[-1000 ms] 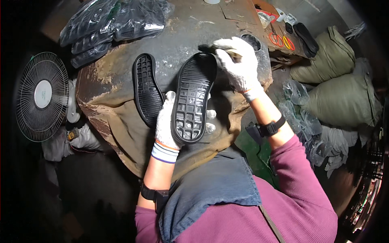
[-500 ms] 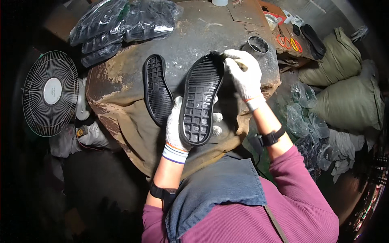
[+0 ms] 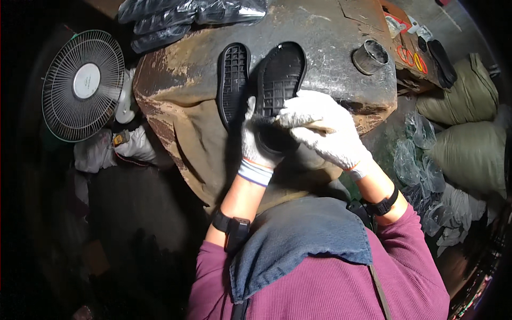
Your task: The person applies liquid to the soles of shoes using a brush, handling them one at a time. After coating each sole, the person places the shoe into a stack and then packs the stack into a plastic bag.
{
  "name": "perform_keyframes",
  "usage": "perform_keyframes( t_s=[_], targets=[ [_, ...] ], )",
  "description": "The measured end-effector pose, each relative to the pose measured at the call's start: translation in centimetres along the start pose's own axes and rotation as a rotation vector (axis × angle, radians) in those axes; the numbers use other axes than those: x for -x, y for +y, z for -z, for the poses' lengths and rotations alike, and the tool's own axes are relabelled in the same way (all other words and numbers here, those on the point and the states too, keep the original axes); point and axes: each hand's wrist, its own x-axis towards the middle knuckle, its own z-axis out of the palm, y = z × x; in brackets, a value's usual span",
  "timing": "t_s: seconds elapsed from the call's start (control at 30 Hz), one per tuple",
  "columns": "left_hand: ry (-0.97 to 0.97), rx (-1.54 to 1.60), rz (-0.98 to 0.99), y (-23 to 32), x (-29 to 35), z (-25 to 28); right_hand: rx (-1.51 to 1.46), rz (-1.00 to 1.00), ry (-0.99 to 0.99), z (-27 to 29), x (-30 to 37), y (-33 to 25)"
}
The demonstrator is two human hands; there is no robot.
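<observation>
A black shoe sole (image 3: 282, 80) is in my left hand (image 3: 256, 140), whose white-gloved fingers grip it near its lower end. Its upper end looks smooth and dark, while a square grid shows across the middle. My right hand (image 3: 325, 125), also in a white glove, is closed over the sole's lower half, pinching a dark brush-like tool (image 3: 264, 119) against it. Most of that tool is hidden by the fingers. Just left of the held sole, a second black sole (image 3: 233, 80) lies on the table, its grid and ridges facing up.
The worn, cloth-draped table (image 3: 192, 64) carries a round metal cup (image 3: 370, 56) at right and plastic-wrapped dark bundles (image 3: 197, 16) at the back. Scissors (image 3: 412, 57) lie on a side shelf. A fan (image 3: 85, 82) stands left; green sacks (image 3: 469, 149) and clear bags (image 3: 421, 160) are right.
My right hand has come down from the sole's upper end to its lower half. The upper end's ridges now look darkened over. The whole view has shifted, with the table higher in it.
</observation>
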Motion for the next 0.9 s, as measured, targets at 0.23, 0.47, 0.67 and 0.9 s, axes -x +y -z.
perform_keyframes(
  t_s=[0.23, 0.47, 0.67, 0.9],
  targets=[
    [-0.032, -0.388, 0.070, 5.0, -0.5, -2.0, -0.073, -0.020, -0.164, 1.2, 2.5, -1.4],
    [0.163, -0.792, -0.106, 4.7, 0.0, -7.7, -0.642, -0.658, -0.019, 1.0, 0.5, -3.9],
    [0.511, -1.676, -0.132, 3.0, 0.1, -7.7, -0.236, -0.298, -0.075, -0.3, 0.1, -1.4],
    [0.399, -1.693, -0.092, 2.8, 2.2, -6.6, -0.387, -0.519, 0.156, 1.9, -1.5, 2.2]
  ],
)
